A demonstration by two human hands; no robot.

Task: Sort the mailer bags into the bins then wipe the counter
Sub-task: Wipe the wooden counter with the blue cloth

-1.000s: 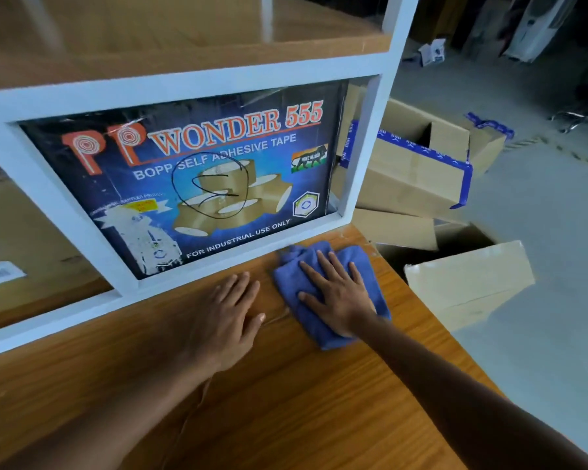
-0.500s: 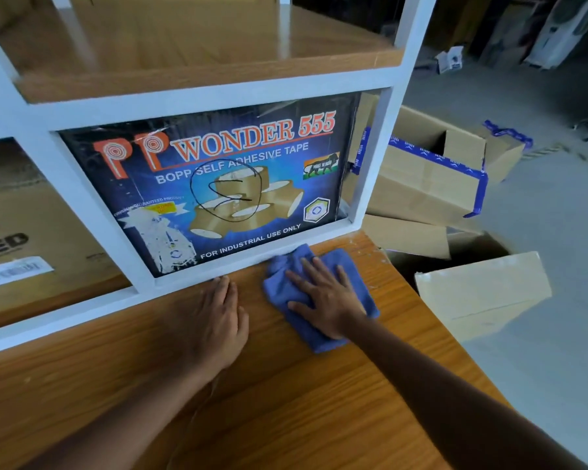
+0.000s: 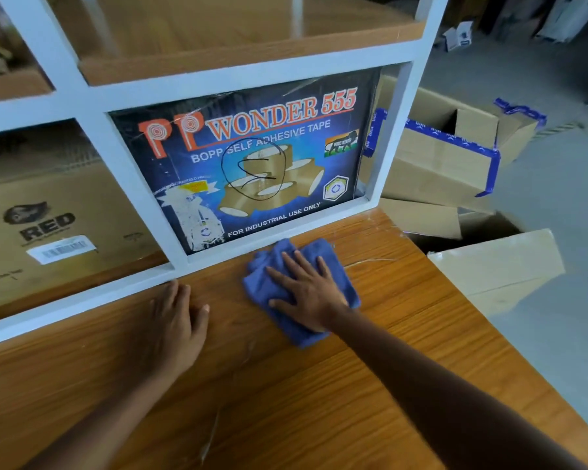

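Note:
A folded blue cloth (image 3: 275, 262) lies on the wooden counter (image 3: 286, 401), close to the white shelf frame. My right hand (image 3: 308, 290) presses flat on the cloth with fingers spread. My left hand (image 3: 175, 323) rests palm down on the bare counter to the left of the cloth, fingers together, holding nothing. No mailer bags are in view.
A white shelf frame (image 3: 190, 259) stands at the counter's back, with a blue tape box (image 3: 252, 164) and a brown carton (image 3: 48, 225) in its lower compartments. Past the counter's right edge, open cardboard boxes (image 3: 448, 157) sit on the grey floor.
My right hand has slid the cloth leftward and slightly toward the shelf frame. My left hand has drawn its fingers together and shifted left on the counter.

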